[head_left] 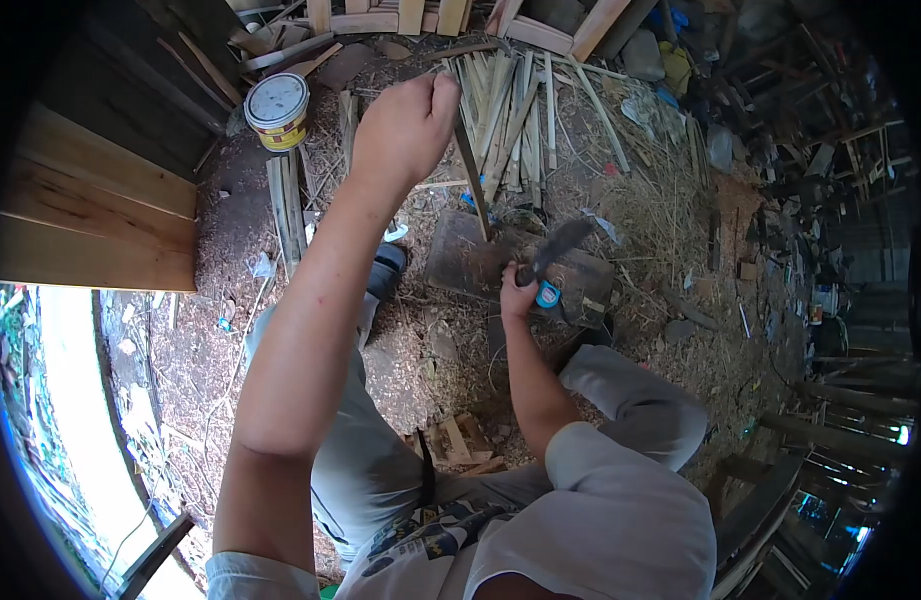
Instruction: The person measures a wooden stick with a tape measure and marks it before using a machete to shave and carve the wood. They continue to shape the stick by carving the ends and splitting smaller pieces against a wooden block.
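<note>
**Gripped wooden strip (472, 175) and dark-bladed tool (564, 242)**

Clamped the wooden strip in the closed left hand (409, 125), with the lower end down at the wooden block (451, 258). Wrapped the right hand (518, 291) around the dark-bladed tool (too blurred to name), just beside the blue tape measure (549, 294).

A pale, dark-printed shirt (631, 510) tops grey trousers (366, 450).

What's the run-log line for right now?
left hand: grips strip, lower end at board | right hand: holds blade, blurred | tape measure: on board
</note>
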`<move>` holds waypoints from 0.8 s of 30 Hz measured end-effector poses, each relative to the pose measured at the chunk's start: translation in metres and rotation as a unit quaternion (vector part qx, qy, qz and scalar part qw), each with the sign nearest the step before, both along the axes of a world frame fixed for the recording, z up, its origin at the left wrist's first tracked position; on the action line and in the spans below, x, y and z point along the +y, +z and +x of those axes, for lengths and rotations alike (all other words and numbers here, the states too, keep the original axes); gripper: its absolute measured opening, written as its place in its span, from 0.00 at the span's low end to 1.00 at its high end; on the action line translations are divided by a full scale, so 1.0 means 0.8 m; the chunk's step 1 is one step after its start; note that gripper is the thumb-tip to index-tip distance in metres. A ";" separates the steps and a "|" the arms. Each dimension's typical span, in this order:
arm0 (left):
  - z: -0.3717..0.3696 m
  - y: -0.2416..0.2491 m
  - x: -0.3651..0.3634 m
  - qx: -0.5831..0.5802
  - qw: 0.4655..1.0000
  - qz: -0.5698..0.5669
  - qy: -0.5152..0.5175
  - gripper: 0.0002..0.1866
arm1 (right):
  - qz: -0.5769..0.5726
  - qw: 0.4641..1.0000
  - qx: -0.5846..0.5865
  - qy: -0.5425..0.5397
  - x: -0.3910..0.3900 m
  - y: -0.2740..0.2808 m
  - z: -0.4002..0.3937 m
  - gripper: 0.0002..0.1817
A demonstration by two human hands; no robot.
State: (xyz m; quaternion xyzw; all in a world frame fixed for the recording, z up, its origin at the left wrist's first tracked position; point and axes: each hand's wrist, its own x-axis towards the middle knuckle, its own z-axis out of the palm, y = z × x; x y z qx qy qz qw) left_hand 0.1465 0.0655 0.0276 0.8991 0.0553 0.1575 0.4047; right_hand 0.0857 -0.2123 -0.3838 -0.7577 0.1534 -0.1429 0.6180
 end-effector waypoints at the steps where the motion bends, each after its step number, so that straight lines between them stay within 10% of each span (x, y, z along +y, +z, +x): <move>1: 0.002 0.002 0.002 -0.004 1.000 0.002 -0.001 0.31 | 0.001 1.000 -0.002 0.001 0.002 -0.004 0.002 0.11; 3: -0.001 0.002 0.003 -0.001 1.000 0.004 0.002 0.31 | 0.171 0.982 0.056 -0.060 0.006 0.014 -0.012 0.11; 18: -0.002 -0.005 -0.005 -0.025 1.000 -0.004 -0.013 0.31 | 0.267 0.950 -0.141 0.076 0.007 0.322 0.148 0.16; 24: 0.004 -0.001 -0.003 -0.027 1.000 0.001 -0.014 0.31 | 0.164 0.981 -0.107 0.015 0.015 0.257 0.115 0.08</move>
